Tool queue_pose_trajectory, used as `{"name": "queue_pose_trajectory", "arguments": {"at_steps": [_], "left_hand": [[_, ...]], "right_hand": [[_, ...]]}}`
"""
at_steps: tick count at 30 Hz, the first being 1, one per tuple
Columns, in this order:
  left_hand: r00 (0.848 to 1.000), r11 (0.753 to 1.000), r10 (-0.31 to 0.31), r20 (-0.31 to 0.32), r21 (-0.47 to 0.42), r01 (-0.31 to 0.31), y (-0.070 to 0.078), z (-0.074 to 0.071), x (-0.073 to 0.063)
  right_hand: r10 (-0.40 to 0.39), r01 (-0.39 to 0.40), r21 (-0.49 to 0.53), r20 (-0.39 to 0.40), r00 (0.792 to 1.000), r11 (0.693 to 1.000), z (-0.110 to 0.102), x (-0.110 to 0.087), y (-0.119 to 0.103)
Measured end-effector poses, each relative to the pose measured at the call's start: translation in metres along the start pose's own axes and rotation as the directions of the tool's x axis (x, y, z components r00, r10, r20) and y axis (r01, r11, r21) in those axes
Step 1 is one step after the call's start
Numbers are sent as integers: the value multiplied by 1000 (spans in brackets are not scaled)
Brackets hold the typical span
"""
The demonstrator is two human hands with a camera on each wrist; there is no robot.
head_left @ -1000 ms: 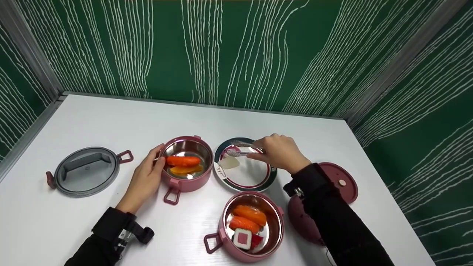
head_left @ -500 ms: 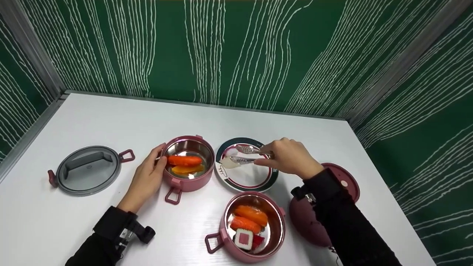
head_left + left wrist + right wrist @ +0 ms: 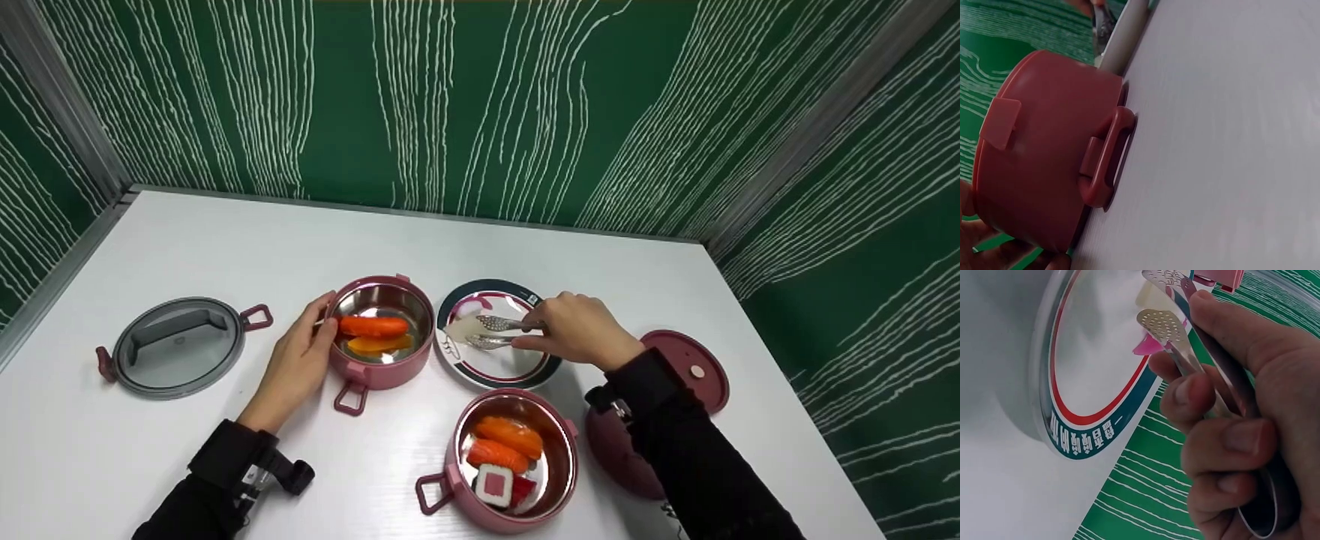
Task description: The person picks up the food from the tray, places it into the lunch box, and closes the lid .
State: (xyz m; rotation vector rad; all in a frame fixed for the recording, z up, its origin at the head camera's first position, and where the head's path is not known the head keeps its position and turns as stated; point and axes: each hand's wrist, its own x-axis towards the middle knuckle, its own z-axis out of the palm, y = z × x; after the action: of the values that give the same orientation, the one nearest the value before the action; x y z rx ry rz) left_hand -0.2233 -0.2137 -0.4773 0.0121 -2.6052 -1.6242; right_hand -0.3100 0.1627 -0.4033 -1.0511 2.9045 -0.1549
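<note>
My left hand [image 3: 296, 360] grips the side of a small pink pot [image 3: 390, 373], thumb at its rim. Inside lie an orange-red food piece [image 3: 373, 327] and a yellow one [image 3: 380, 344]. In my right hand [image 3: 577, 330] is a pair of metal tongs [image 3: 1230, 377], with perforated tips apart over a plate [image 3: 487, 286] that has a dark green rim. A pale, flat piece [image 3: 459, 328] lies on the plate's left side, by the tips. Behind it shows something pink [image 3: 471, 306]. Whether the tips touch the pale piece, I cannot tell.
Nearer me stands a second pink pot [image 3: 459, 454], with orange sushi pieces [image 3: 508, 435], a sushi roll [image 3: 493, 486] and something red. A grey lid [image 3: 178, 352] lies at the left. Dark red lids [image 3: 694, 367] lie partly under my right forearm.
The tongs have shifted toward me over the plate, and the pink patch behind them is less covered. My left hand stays on the pot.
</note>
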Motion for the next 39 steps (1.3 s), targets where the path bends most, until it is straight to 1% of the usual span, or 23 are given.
{"name": "queue_pose_trajectory", "arguments": {"at_steps": [7, 15, 18, 25, 28, 34, 39], "left_hand": [[1000, 1000, -6, 5, -6, 6, -1, 1, 1], [1000, 1000, -2, 6, -13, 2, -4, 0, 1], [1000, 1000, 1, 6, -12, -1, -3, 0, 1], [1000, 1000, 3, 7, -26, -2, -4, 1, 1], [1000, 1000, 5, 10, -24, -5, -3, 1, 1], [1000, 1000, 5, 10, -10, -5, -1, 0, 1], [1000, 1000, -1, 11, -7, 1, 1, 0, 0]], "right_hand": [[-44, 44, -7, -40, 998, 999, -4, -8, 3], [-92, 90, -51, -48, 995, 995, -4, -13, 1], [-102, 98, -58, -64, 993, 993, -6, -15, 0], [-78, 74, -47, -105, 991, 996, -20, -23, -2], [-76, 70, -48, -134, 988, 996, -28, -28, -4], [-104, 93, -64, -199, 974, 994, -41, -31, -11], [-131, 116, -77, -219, 967, 990, -47, -26, -21]]}}
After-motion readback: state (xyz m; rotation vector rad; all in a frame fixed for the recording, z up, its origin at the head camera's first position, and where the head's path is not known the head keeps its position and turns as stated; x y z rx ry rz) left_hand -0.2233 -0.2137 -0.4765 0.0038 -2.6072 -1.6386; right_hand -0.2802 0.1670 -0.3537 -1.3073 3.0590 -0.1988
